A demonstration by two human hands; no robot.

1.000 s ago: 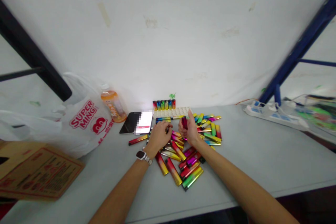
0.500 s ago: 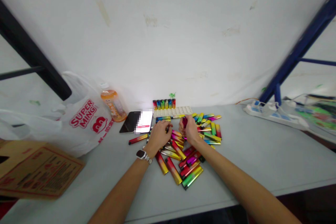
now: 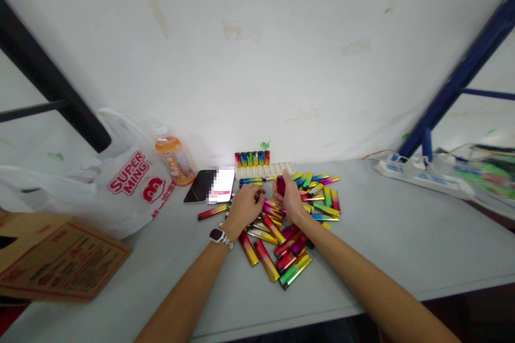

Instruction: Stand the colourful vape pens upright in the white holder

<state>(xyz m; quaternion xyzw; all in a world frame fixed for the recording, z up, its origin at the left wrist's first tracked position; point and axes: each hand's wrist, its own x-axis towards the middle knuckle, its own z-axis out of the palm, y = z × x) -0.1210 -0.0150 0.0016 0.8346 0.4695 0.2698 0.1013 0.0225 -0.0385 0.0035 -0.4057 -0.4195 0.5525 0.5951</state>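
The right hand (image 3: 293,202) is gripping a lighter (image 3: 281,186); the left hand (image 3: 243,207), half-curled, is lying beside loose lighters (image 3: 274,229), its hold being unclear.

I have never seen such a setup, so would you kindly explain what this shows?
There is no machine: a person works bare-handed, filmed by a camera worn on the head, facing forward and down. The right hand grips what looks like a dark red lighter. The left hand is over loose lighters; whether it holds anything is unclear. Behind, six lighters stand upright in a row at the back edge of a pale tray. Also on the grey table are a bag, a bottle and a power strip.
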